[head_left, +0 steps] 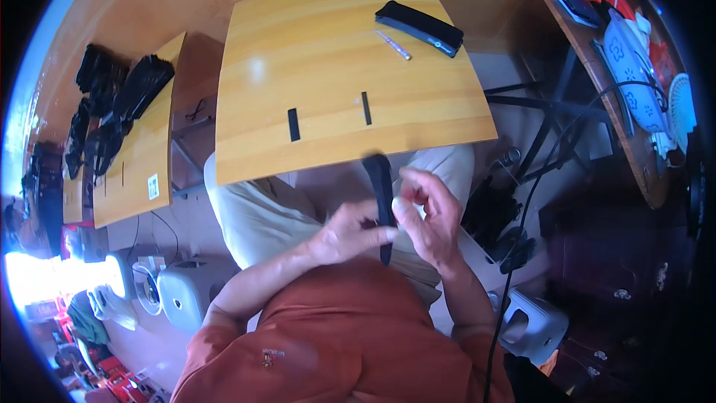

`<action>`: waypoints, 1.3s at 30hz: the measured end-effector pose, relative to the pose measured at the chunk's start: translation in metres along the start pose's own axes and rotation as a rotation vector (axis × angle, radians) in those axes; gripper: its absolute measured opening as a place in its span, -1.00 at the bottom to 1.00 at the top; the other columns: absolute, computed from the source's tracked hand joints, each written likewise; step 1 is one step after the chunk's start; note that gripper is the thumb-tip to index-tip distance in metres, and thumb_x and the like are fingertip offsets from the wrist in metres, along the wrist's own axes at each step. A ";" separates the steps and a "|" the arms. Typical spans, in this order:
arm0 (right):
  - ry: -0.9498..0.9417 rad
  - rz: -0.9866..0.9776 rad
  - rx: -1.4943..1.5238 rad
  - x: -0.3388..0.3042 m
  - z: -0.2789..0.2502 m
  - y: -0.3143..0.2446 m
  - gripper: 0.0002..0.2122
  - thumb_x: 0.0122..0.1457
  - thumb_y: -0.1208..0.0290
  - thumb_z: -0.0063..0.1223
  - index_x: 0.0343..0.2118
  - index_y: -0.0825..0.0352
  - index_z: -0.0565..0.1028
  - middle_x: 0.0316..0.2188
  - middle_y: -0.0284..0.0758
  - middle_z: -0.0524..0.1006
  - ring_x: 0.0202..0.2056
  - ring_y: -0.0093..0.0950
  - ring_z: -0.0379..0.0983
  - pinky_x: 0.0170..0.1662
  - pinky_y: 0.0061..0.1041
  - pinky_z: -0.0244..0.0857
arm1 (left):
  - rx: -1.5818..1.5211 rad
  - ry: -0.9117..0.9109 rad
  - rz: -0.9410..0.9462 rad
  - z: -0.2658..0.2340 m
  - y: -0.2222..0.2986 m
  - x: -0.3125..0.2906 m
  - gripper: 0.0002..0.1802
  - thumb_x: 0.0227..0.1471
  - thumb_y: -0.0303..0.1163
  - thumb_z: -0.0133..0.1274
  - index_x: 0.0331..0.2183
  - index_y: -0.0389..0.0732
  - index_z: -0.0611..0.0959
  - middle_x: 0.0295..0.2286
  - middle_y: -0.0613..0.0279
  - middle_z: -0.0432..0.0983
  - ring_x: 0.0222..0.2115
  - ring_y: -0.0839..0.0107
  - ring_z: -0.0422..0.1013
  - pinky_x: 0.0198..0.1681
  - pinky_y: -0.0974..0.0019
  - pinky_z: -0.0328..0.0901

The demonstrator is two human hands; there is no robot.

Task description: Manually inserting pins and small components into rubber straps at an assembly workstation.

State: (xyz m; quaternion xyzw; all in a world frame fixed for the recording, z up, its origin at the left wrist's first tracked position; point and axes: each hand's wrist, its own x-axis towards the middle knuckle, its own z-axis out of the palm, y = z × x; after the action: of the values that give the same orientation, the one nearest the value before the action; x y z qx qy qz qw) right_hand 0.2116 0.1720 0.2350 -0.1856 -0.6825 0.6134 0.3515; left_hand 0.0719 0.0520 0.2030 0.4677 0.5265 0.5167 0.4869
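Observation:
Just beyond my lap, a long, narrow black strap-like piece (382, 186) of soft-looking material stands roughly upright. My left hand (347, 230) is closed around its lower half, the thumb across it, and its lower end hangs below the grip. On the other side, my right hand (430, 220) is close to the piece with fingers curved and thumb and forefinger apart. Whether the right thumb touches it, I cannot tell. On the wooden table (313, 52) ahead lie two short black strips, a wider left one (294, 125) and a thinner right one (366, 108).
A black zip case (419, 27) and a slim pen-like tool (393, 45) lie at the table's far right. Black bundles (142, 86) cover a side table at left. A cluttered wooden surface (597, 67) stands at right, and a black cable (520, 231) runs down beside my right arm.

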 end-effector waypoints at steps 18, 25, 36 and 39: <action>-0.135 0.403 0.212 0.016 0.056 0.045 -0.76 0.32 0.36 0.07 -0.14 0.47 0.55 -0.42 -0.30 0.61 -0.48 -0.61 0.54 -0.42 -0.63 0.47 | -0.450 0.328 0.022 -0.074 0.001 -0.006 -0.66 0.18 -0.33 0.18 -0.08 -0.34 0.57 -0.28 0.20 0.60 -0.33 0.52 0.51 -0.29 0.44 0.42; -0.113 -0.092 -0.556 0.064 0.034 0.043 -0.81 0.22 0.42 0.18 -0.21 0.45 0.55 -0.42 -0.22 0.61 -0.45 -0.44 0.54 -0.34 -0.48 0.40 | -0.458 0.491 0.033 -0.097 -0.014 -0.007 -0.72 0.18 -0.38 0.17 -0.12 -0.33 0.59 -0.29 0.19 0.60 -0.34 0.52 0.49 -0.31 0.44 0.41; 0.103 -0.340 -1.354 0.269 -0.086 0.108 -0.47 0.06 0.20 0.28 0.04 0.39 0.44 0.04 -0.09 0.45 0.08 -0.11 0.36 0.13 -0.27 0.27 | -0.337 0.513 0.030 -0.119 -0.016 -0.005 -0.71 0.18 -0.35 0.18 -0.12 -0.31 0.59 -0.28 0.23 0.60 -0.31 0.55 0.47 -0.25 0.43 0.39; 0.053 -0.286 -1.479 0.289 -0.107 0.119 -0.33 0.03 0.07 0.28 0.14 0.38 0.39 0.07 -0.07 0.44 0.12 -0.08 0.34 0.19 -0.23 0.22 | -0.313 0.516 0.008 -0.121 -0.016 -0.009 -0.72 0.18 -0.36 0.18 -0.12 -0.30 0.59 -0.27 0.26 0.60 -0.30 0.57 0.47 -0.24 0.45 0.38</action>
State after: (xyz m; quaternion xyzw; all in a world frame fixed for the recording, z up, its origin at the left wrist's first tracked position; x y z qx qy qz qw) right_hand 0.0685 0.4668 0.1931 -0.2973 -0.9252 -0.0612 0.2277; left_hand -0.0471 0.0314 0.1860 0.2422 0.5448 0.6955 0.4011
